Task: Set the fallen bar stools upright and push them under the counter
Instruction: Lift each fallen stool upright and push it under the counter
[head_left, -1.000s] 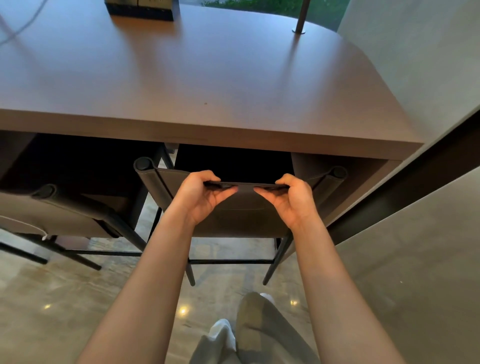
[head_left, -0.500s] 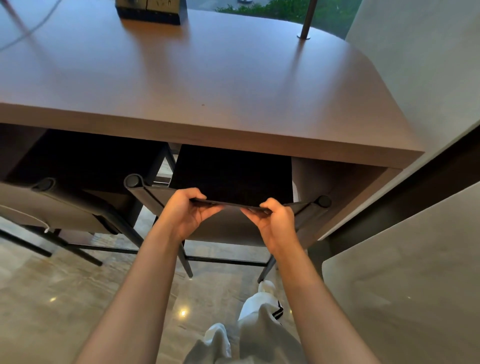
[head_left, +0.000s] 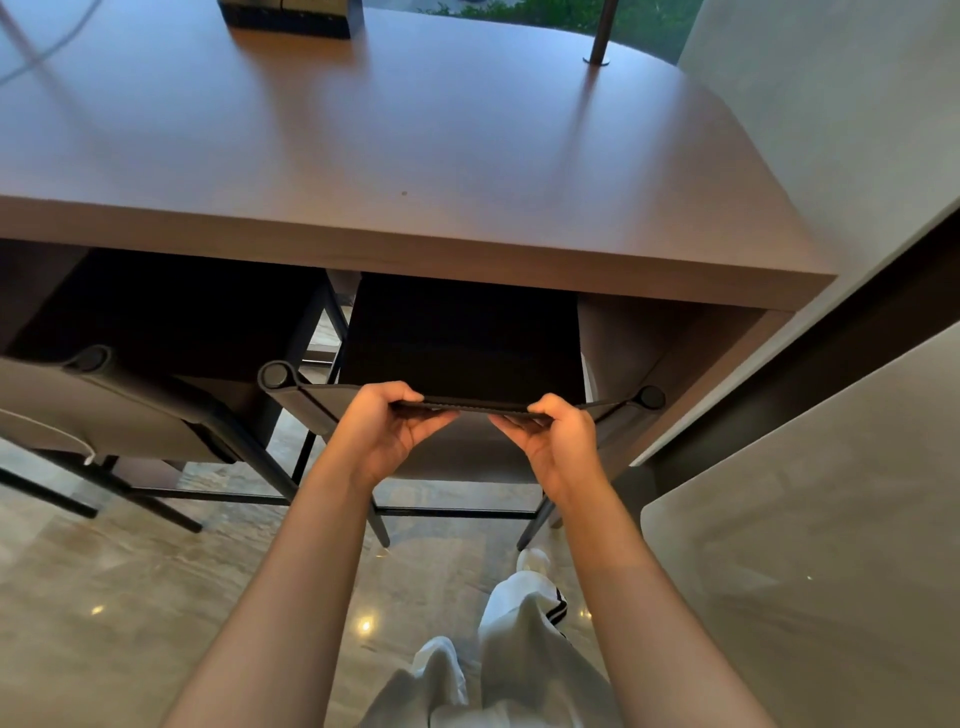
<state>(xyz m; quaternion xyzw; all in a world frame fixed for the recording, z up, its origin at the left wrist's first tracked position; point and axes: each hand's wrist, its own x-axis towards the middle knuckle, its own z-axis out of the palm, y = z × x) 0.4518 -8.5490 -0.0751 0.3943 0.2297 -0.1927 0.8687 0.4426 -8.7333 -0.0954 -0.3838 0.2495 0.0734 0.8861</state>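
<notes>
Head: left hand (head_left: 387, 434), right hand (head_left: 560, 441) grip stool backrest (head_left: 467, 452).

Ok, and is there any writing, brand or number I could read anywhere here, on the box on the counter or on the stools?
None: no text can be read in this view.
The dark box at the far edge of the counter: no print can be made out, and the frame cuts it off.
The bar stool backrest: plain, no label visible.
The trousers: dark stripes only, no letters.
</notes>
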